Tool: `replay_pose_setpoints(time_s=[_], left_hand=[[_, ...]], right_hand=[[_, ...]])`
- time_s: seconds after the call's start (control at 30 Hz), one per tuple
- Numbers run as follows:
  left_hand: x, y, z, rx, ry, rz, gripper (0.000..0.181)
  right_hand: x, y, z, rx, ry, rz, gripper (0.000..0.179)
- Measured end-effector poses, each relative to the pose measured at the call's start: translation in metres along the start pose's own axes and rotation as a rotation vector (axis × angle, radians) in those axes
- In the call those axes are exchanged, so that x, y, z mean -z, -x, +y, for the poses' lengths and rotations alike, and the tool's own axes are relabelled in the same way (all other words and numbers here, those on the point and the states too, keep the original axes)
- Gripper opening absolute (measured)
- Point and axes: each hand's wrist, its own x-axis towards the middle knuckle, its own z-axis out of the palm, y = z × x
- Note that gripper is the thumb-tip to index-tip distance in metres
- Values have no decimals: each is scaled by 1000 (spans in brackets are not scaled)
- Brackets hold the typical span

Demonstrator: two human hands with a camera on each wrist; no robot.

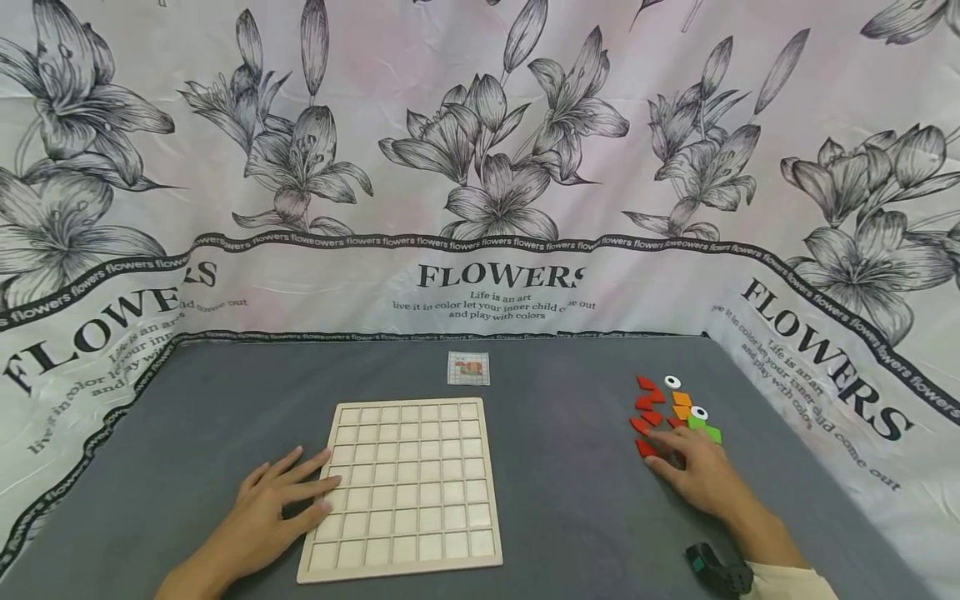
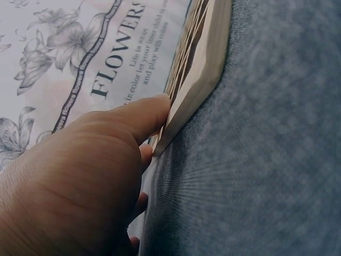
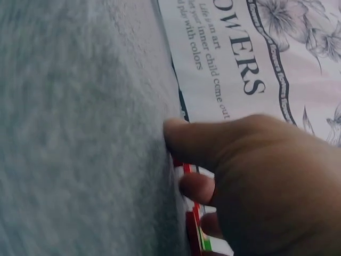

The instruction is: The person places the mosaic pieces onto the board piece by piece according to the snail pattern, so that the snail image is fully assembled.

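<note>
A pale wooden grid board [image 1: 405, 487] with rows of square cells lies on the grey table. My left hand [image 1: 262, 517] rests at its left side, fingers spread and fingertips on the frame. In the left wrist view the thumb [image 2: 152, 114] touches the board's edge [image 2: 200, 80]. On the right, my right hand [image 1: 697, 471] reaches over a group of small flat pieces. Its thumb and index finger are apart beside a red piece [image 1: 645, 448]. In the right wrist view the thumb [image 3: 197, 140] is extended, with red pieces [image 3: 193, 232] partly hidden behind the fingers.
Around the right hand lie more red pieces [image 1: 651, 418], orange pieces [image 1: 681, 400], green pieces [image 1: 707, 430] and two white discs with dark centres [image 1: 672, 382]. A small picture card [image 1: 468, 368] lies behind the board. A flower-printed cloth [image 1: 495, 292] borders the table.
</note>
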Motion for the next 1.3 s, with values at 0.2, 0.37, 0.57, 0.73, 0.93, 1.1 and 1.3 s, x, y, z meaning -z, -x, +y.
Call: replay_pose_setpoints(time_s=[0.2,0.37,0.57,0.73,0.93,1.1,1.3], left_hand=[[-1,1,-1,1,7,3,31],[0,1,-1,7,17,-2,33],[-1,0,-2,15,27,-3,33],[-2,1,-2,9,26,0,33],[-3,1,-3,17,27,1,34],[-2,2,-4,32,30,-13,36],[-2,2,-3,33,30,-17,36]], right_hand=[[-5,-3,-3,-2,26,38,21],[0,-8,-11,11,-7,115,23],[14,-23,-32,31,-59,191,29],[24,-37,-56,68,-103,233,28],[29,-50,-90,60,-186,229,28],[25,-59,-116,75,-235,258,28],[13,-72,-140,72,-307,252,26]])
